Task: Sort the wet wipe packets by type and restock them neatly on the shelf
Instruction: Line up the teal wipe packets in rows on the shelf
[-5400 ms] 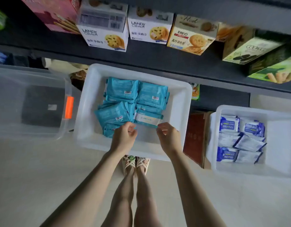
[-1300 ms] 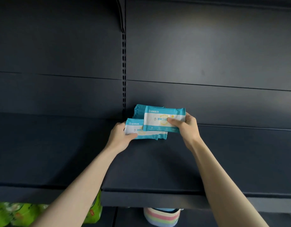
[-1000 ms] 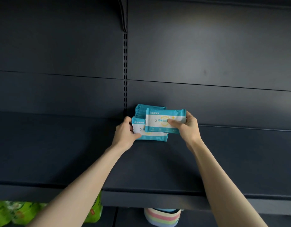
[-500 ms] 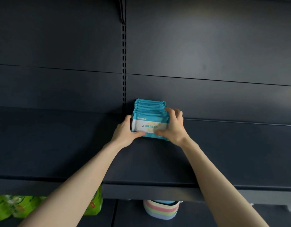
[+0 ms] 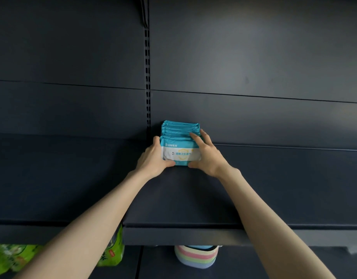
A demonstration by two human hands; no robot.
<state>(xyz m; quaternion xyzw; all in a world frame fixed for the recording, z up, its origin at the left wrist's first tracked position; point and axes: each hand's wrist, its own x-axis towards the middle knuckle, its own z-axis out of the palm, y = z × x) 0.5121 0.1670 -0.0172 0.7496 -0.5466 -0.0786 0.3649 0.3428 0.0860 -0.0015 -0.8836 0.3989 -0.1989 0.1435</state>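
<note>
Dark shelf (image 5: 173, 198) fills the view, slotted upright (image 5: 147, 77) behind. Below, green bags (image 5: 12, 256) partly hidden by the left forearm, beside a striped tub (image 5: 195, 256). Teal wet wipe packets (image 5: 180, 141) stand in a row at the back; left hand (image 5: 153, 160) cups their left end, right hand (image 5: 207, 156) presses, fingers spread, on top.
</note>
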